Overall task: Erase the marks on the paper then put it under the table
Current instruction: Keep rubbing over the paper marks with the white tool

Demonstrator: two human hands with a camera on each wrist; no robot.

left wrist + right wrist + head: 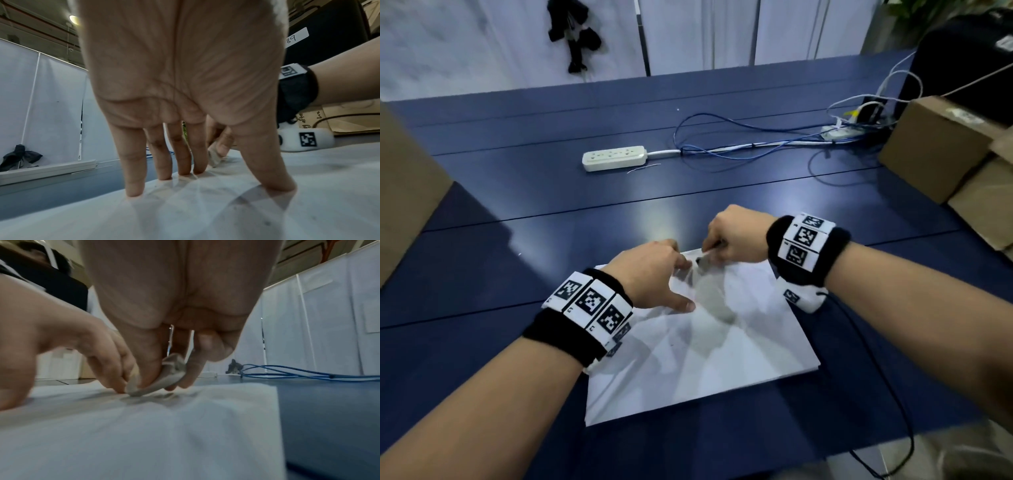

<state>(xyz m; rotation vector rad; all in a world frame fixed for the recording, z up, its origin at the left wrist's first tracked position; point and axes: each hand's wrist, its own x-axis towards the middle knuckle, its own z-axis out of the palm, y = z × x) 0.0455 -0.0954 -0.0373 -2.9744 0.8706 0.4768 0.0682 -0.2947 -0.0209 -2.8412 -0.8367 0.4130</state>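
My left hand (654, 274) presses spread, straight fingers (133, 178) on the white sheet of paper (722, 359) so it cannot slide on the dark blue counter (517, 192). Just beside it, my right hand (739, 236) pinches a small grey eraser (162, 382), rubbing the paper's far edge.

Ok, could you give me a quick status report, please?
Left hand pressing paper flat. Right hand pinching eraser, rubbing far edge. Nothing in the way.
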